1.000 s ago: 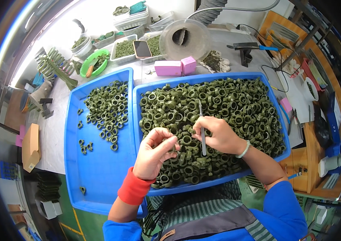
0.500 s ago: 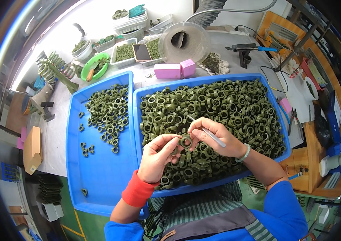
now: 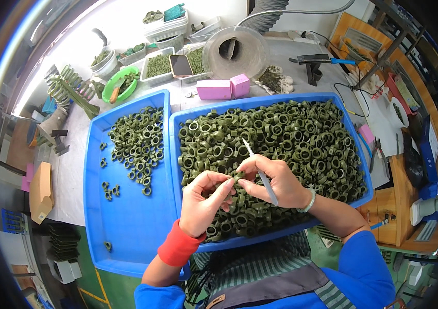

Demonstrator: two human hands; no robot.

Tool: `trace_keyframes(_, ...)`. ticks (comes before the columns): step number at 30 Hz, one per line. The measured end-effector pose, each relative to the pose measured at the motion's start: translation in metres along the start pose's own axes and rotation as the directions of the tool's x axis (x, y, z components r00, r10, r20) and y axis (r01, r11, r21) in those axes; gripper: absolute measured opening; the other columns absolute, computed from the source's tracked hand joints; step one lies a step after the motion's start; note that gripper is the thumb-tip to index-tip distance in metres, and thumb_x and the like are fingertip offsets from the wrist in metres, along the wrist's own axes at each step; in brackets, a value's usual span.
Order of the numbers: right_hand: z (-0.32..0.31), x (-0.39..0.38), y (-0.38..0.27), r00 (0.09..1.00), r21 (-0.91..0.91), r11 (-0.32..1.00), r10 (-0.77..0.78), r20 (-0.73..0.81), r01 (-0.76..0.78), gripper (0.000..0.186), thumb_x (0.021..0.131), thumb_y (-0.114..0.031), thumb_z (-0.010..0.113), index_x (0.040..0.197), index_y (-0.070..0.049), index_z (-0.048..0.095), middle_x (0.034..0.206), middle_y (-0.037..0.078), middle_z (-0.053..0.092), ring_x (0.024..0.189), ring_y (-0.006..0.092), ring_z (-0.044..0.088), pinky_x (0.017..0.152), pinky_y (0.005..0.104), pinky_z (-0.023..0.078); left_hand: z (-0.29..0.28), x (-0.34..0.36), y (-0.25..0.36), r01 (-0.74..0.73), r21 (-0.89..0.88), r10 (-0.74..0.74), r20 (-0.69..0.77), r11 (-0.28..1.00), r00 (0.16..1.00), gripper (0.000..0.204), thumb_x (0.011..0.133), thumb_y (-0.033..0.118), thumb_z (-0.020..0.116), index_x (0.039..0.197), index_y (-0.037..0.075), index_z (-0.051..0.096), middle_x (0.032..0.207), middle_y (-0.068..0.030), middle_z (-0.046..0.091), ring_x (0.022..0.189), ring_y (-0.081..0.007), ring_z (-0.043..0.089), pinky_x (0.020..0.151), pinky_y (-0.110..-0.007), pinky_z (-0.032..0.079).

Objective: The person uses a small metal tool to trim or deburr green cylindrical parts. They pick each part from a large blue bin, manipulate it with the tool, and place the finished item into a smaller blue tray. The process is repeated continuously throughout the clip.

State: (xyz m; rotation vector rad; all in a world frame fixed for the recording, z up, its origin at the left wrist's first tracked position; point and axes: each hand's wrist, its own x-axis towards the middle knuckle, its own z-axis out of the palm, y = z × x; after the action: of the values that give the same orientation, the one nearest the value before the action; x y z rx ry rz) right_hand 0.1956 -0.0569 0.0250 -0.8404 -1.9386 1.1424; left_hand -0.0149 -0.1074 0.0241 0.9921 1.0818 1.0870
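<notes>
My left hand (image 3: 202,203), a red band at its wrist, pinches a dark green ring (image 3: 239,177) between thumb and fingertips. Thumb and forefinger of my right hand (image 3: 275,183) meet the same ring from the other side, partly hiding it. Across the right palm lies a slim silver scalpel-like tool (image 3: 266,184), its pointed end tilted up and away from the ring. Both hands are above a big blue tray (image 3: 366,177) heaped with similar green rings (image 3: 219,154). A second blue tray (image 3: 126,221) on the left holds a smaller group of them.
Behind the trays sit pink blocks (image 3: 214,89), a phone (image 3: 181,66) on tubs of green pieces, and a clear round hood (image 3: 255,56). A green basin (image 3: 108,92) stands at the back left. Pliers (image 3: 378,154) lie right of the heaped tray.
The ring has turned and is now more covered by my fingertips. My right hand has shifted slightly down and tipped the tool more upright.
</notes>
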Motion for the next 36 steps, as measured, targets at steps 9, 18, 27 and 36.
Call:
trace_keyframes(9, 0.003, -0.004, 0.003, 0.982, 0.258, 0.948, 0.172, 0.075, -0.185, 0.023, 0.093, -0.008, 0.066, 0.113, 0.0, 0.061, 0.096, 0.008, 0.071, 0.084, 0.0108, 0.067, 0.076, 0.0272, 0.055, -0.004, 0.001, 0.002, 0.167, -0.126, -0.165, 0.023, 0.978, 0.986, 0.015, 0.099, 0.014, 0.067, 0.105, 0.001, 0.065, 0.086, -0.0065, 0.071, 0.069, -0.0095, 0.066, 0.057, -0.022, 0.052)
trace_keyframes(18, 0.004, -0.001, 0.007, 0.999, 0.193, 0.98, 0.036, 0.032, -0.042, 0.025, 0.093, 0.001, 0.065, 0.117, 0.001, 0.062, 0.105, 0.009, 0.072, 0.092, 0.0131, 0.068, 0.082, 0.0293, 0.057, -0.005, 0.002, 0.001, 0.157, -0.254, -0.163, -0.003, 0.954, 0.987, 0.013, 0.1, 0.012, 0.064, 0.11, 0.003, 0.064, 0.088, -0.0035, 0.068, 0.071, -0.0079, 0.062, 0.058, -0.022, 0.048)
trace_keyframes(27, 0.001, 0.001, 0.007, 0.995, 0.301, 0.953, 0.052, -0.086, -0.024, 0.026, 0.092, -0.001, 0.068, 0.118, 0.0, 0.063, 0.115, 0.007, 0.069, 0.101, 0.0134, 0.068, 0.088, 0.0274, 0.056, -0.004, 0.001, -0.003, -0.104, 0.029, 0.106, -0.055, 0.994, 0.993, 0.023, 0.095, 0.004, 0.071, 0.116, 0.001, 0.063, 0.087, -0.0008, 0.065, 0.068, -0.0038, 0.056, 0.058, -0.02, 0.044)
trace_keyframes(36, -0.003, -0.001, 0.007, 0.99, 0.193, 0.971, 0.137, 0.044, -0.143, 0.023, 0.096, -0.006, 0.069, 0.118, -0.001, 0.064, 0.104, 0.005, 0.068, 0.095, 0.0097, 0.066, 0.084, 0.0262, 0.055, 0.001, 0.004, -0.005, -0.354, 0.311, 0.361, 0.036, 0.882, 0.932, 0.019, 0.092, 0.006, 0.074, 0.11, 0.002, 0.068, 0.09, 0.0008, 0.066, 0.066, -0.0031, 0.055, 0.061, -0.018, 0.044)
